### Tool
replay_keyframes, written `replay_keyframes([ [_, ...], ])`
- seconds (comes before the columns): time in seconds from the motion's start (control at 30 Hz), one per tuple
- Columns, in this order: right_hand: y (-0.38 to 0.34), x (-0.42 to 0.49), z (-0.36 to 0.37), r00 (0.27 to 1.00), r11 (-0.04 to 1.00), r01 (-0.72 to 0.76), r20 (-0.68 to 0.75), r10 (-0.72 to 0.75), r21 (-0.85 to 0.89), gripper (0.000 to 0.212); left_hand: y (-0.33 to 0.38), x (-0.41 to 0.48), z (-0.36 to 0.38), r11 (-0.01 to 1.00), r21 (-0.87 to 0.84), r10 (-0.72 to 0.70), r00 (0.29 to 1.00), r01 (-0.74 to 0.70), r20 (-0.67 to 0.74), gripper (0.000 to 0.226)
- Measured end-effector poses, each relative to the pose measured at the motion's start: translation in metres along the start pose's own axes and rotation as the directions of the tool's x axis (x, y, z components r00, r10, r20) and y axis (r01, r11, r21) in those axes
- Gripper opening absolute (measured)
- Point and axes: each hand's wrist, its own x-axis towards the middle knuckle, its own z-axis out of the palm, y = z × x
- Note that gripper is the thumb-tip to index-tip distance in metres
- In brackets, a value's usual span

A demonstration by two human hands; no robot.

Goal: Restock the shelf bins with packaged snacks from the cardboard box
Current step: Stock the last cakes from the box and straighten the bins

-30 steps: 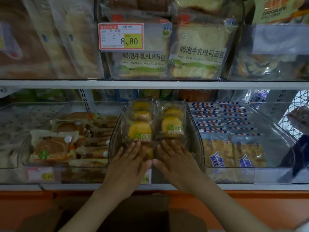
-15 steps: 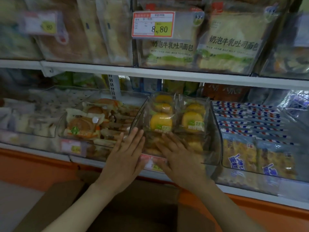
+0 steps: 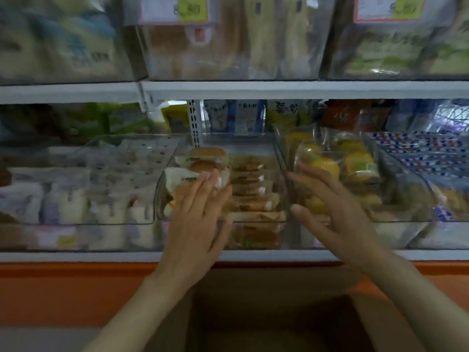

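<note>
Both empty, straight-fingered, left hand fronts the bun bin, right hand the yellow-cake bin, above the cardboard box.

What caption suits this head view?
Open left hand and right hand reach toward snack-filled shelf bins, cardboard box below.

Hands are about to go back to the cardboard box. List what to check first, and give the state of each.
1. Left hand free: ok, fingers straight, holding nothing.
2. Right hand free: ok, fingers spread, holding nothing.
3. Yellow cake packs seated inside their bin: ok.
4. Room left in the bun bin: ok, bare space at its back.
5. Stock left in the cardboard box: cannot tell, its inside is dark.
</note>
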Motion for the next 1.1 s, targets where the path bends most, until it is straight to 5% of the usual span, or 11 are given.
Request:
replay_keyframes([
  [0.17,-0.062,0.068,0.088,0.987,0.995,-0.046,0.16,0.031,0.093,0.066,-0.073,0.003,-0.021,0.993,0.067,-0.098,0.994,0.095,0.04,0.055],
  [0.27,-0.067,0.098,0.121,0.936,0.99,-0.112,0.325,0.133,-0.081,0.08,-0.093,0.003,-0.019,0.997,0.022,-0.075,0.994,0.073,0.082,0.054],
  [0.43,-0.08,0.109,0.122,0.965,0.997,-0.054,0.252,0.068,-0.061,0.071,-0.105,0.008,-0.02,1.0,-0.029,0.006,0.999,-0.005,0.041,0.056],
  [0.53,-0.082,0.117,0.116,0.974,0.999,0.002,0.228,-0.011,0.038,0.047,-0.102,0.017,-0.021,0.996,-0.085,0.035,0.995,-0.027,0.09,0.061],
  [0.6,-0.074,0.127,0.11,0.978,0.973,-0.18,0.133,0.16,0.148,0.038,-0.1,0.022,-0.022,0.996,-0.085,0.008,0.996,-0.001,0.086,0.064],
  [0.7,-0.055,0.146,0.107,0.853,0.86,-0.491,0.277,0.442,0.139,0.054,-0.098,0.024,-0.024,0.997,-0.077,-0.017,0.995,0.025,0.1,0.069],
  [0.77,-0.047,0.153,0.113,0.834,0.866,-0.488,0.353,0.424,0.113,0.053,-0.096,0.025,-0.025,0.997,-0.074,0.004,0.997,0.002,0.082,0.063],
  [0.97,-0.037,0.149,0.109,0.909,0.816,-0.41,0.256,0.329,0.408,0.018,-0.088,0.037,-0.03,0.994,-0.103,0.029,1.0,-0.029,-0.002,0.039],
  [1.1,-0.037,0.133,0.102,0.816,0.798,-0.459,0.541,0.205,0.389,0.042,-0.086,0.033,-0.024,0.999,-0.048,-0.009,1.0,0.01,0.016,0.051],
])
